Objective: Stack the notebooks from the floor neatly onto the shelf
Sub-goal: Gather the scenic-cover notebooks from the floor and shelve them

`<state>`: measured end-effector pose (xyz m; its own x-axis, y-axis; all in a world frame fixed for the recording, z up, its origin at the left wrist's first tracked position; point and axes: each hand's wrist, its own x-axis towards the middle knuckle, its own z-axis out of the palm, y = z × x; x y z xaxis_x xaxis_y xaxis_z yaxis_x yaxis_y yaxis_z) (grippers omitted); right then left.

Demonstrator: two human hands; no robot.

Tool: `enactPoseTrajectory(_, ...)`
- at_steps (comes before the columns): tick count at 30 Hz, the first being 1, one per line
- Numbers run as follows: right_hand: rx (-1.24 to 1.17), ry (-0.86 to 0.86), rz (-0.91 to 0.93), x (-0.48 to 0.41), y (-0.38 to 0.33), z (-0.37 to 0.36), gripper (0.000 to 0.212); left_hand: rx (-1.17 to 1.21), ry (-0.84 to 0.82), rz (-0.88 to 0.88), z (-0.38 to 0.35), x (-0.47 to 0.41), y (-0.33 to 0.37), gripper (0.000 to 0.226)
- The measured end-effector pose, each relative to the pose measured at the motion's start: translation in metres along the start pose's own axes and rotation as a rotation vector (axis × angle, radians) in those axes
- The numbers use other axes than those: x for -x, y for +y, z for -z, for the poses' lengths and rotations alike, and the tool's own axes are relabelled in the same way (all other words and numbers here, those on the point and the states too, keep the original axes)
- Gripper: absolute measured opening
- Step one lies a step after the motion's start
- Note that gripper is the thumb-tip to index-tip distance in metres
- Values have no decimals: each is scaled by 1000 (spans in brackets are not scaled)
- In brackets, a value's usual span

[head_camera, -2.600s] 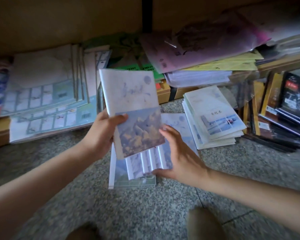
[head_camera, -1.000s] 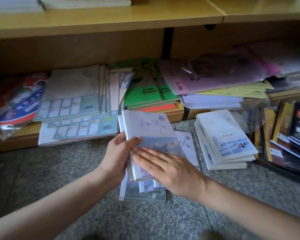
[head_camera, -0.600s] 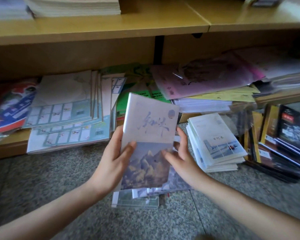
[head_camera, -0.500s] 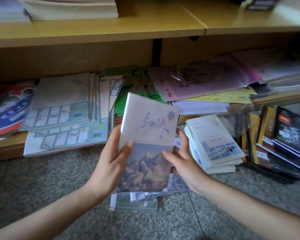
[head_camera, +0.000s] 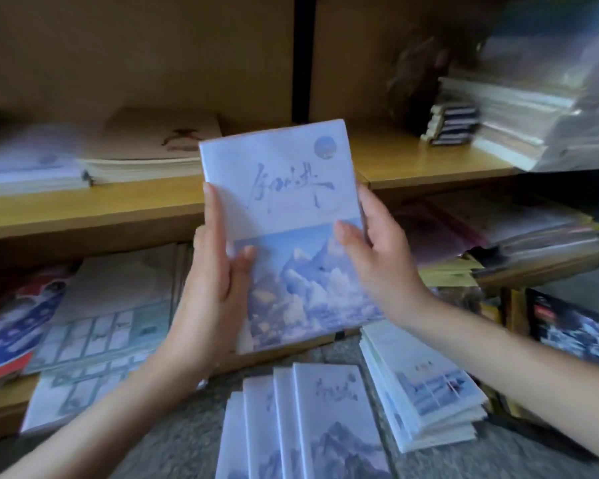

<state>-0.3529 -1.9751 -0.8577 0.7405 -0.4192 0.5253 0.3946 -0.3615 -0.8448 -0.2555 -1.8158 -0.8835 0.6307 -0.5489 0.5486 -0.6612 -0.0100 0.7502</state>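
We hold a pale blue notebook point(head_camera: 284, 233) with a mountain-and-cloud cover upright in the air, in front of the wooden shelf point(head_camera: 426, 167). Our left hand point(head_camera: 215, 281) grasps its left edge, thumb on the cover; our right hand point(head_camera: 377, 257) grips the right edge, thumb likewise on the front. Below, on the speckled floor point(head_camera: 173, 447), lies a fanned row of matching notebooks point(head_camera: 312, 426), and just right of it a squared pile of white notebooks point(head_camera: 426, 392). On the shelf board near its left end rests a tan stack of books point(head_camera: 146, 150).
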Motion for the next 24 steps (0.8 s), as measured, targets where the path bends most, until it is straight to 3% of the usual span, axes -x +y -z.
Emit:
enactPoseTrajectory(3, 42, 8, -53, -46, -7, 7, 44, -283, -81, -77, 2, -22, 7, 92)
enactPoseTrajectory(7, 81, 18, -133, -76, -4, 18, 41, -319, -235, -4, 5, -29, 13, 87)
enactPoseTrajectory(10, 84, 57, -276, -95, 6, 24, 36, -538, -307, -55, 7, -33, 12, 88)
enactPoseTrajectory(16, 192, 63, -376, -122, 11, 30, 25, -820, -228, -202, -1, -49, 2, 64)
enactPoseTrajectory(21, 490, 15, -363, -145, 24, 30, 19, -933, -108, -305, -10, -67, 4, 51)
enactPoseTrajectory(24, 662, -73, -312, -144, 27, 31, 34, -1007, -121, -294, -14, -76, 2, 49)
